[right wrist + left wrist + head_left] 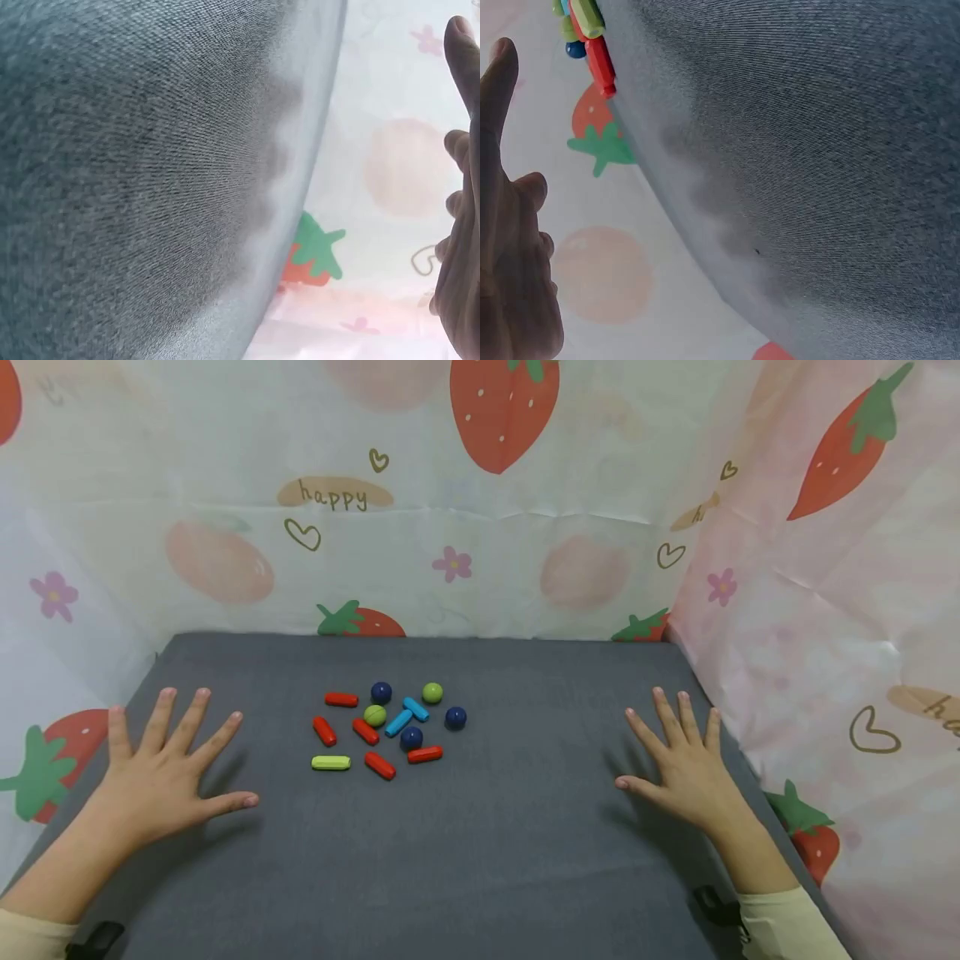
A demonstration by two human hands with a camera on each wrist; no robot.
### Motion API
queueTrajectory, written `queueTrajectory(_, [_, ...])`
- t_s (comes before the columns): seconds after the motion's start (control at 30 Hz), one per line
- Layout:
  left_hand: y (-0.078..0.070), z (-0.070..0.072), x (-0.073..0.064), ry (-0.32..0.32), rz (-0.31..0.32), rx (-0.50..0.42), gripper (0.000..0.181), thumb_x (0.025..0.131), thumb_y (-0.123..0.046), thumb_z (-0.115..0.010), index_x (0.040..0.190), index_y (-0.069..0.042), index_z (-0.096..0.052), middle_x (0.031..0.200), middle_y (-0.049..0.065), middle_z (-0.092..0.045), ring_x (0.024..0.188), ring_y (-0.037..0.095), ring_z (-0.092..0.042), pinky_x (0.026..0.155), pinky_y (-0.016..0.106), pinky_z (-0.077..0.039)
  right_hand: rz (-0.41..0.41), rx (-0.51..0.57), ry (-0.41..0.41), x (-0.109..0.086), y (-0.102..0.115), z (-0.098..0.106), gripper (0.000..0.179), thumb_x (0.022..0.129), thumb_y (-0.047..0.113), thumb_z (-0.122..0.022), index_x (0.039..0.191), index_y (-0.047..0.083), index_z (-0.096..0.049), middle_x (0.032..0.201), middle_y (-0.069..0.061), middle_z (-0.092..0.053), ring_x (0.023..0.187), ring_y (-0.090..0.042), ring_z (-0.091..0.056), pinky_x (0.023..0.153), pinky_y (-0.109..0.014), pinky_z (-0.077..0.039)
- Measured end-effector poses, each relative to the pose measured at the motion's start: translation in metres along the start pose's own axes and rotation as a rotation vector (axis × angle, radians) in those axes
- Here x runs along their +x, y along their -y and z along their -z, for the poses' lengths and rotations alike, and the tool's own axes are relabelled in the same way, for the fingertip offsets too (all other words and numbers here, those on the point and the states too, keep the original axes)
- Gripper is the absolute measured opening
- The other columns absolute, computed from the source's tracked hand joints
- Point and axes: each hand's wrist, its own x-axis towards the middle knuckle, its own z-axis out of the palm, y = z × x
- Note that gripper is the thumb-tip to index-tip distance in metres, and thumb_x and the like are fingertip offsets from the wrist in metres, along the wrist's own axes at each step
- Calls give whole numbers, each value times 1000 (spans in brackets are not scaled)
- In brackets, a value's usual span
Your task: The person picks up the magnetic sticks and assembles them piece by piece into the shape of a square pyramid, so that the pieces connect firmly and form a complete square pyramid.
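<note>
On the grey cloth-covered table (pixel 480 843), left of the middle, lies a loose group of small beads. Several are red sticks (pixel 380 766); two light blue sticks (pixel 398 723) and one yellow-green stick (pixel 331 763) lie among them. Three dark blue balls (pixel 455 718) and two green balls (pixel 432 693) are mixed in. To the left of the group, my left hand (pixel 159 785) is spread palm down, holding nothing. Far to the right, my right hand (pixel 688 777) is likewise spread and holds nothing. Shadows of both hands fall on the cloth, offset from the fingers.
A pale curtain (pixel 480 527) printed with strawberries, hearts and flowers stands behind the table and along both sides. Dark straps (pixel 93 939) sit at the wrists by the cream sleeves (pixel 791 927). The table's far edge runs just beyond the beads.
</note>
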Motion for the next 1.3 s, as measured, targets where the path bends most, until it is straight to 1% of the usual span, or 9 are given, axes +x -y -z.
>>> queueTrajectory(0.13, [-2,0,2,-3,2,2,118,77,-87,-59,166,-27,-12,170,15,17,151,38,32,107,72,26,3,2,2,2,1,0,101,87,74,-62,165,29,-20,172,-15,3,156,-40,14,114,-77,6])
queueTrajectory(0.2, [-2,0,3,-9,-1,1,118,77,-88,-59,166,-27,-12,170,15,16,151,38,31,107,70,28,2,1,2,3,2,1,100,87,74,-63,165,28,-21,172,-16,1,157,-40,14,114,-77,5])
queueTrajectory(0.37, [-5,0,6,-6,-7,0,117,77,-87,-59,166,-25,-15,170,16,15,152,39,31,107,70,29,0,2,5,6,4,3,99,87,73,-63,165,27,-23,172,-16,0,157,-39,14,115,-75,8])
queueTrajectory(0.43, [-6,0,6,-2,-7,3,117,77,-87,-59,166,-24,-15,170,17,14,152,39,31,108,71,27,2,4,4,7,4,4,98,87,72,-64,165,26,-24,172,-16,-1,157,-39,14,115,-74,9])
queueTrajectory(0.5, [-7,0,6,-4,-8,2,117,77,-87,-58,166,-24,-15,170,17,14,152,39,30,108,70,27,3,5,2,8,5,5,98,87,72,-64,164,25,-25,172,-18,-3,157,-39,14,115,-74,9])
queueTrajectory(0.7, [-10,0,8,-12,-12,-11,116,78,-87,-59,166,-25,-14,171,16,13,152,39,29,108,70,28,0,6,-13,10,7,6,97,88,70,-64,164,25,-26,172,-17,-3,157,-39,12,116,-74,6])
queueTrajectory(0.87, [-12,0,10,-12,-14,-25,115,80,-85,-59,166,-26,-12,171,17,12,153,39,28,108,69,28,-3,37,-26,14,9,5,96,89,68,-65,165,25,-25,172,-16,-2,158,-38,11,117,-72,8])
queueTrajectory(1.1, [-13,-3,13,-17,-21,-46,115,80,-84,-60,166,-26,-10,171,19,8,153,39,27,109,68,28,-11,60,-33,18,11,6,97,89,66,-67,165,26,-22,172,-16,-2,158,-38,10,117,-73,4])
queueTrajectory(1.3, [-15,-5,16,-18,-26,-79,115,81,-82,-61,167,-27,-7,171,19,5,154,38,25,110,70,25,-8,92,-44,23,13,5,97,88,64,-69,165,26,-23,172,-15,-3,158,-40,7,118,-72,6])
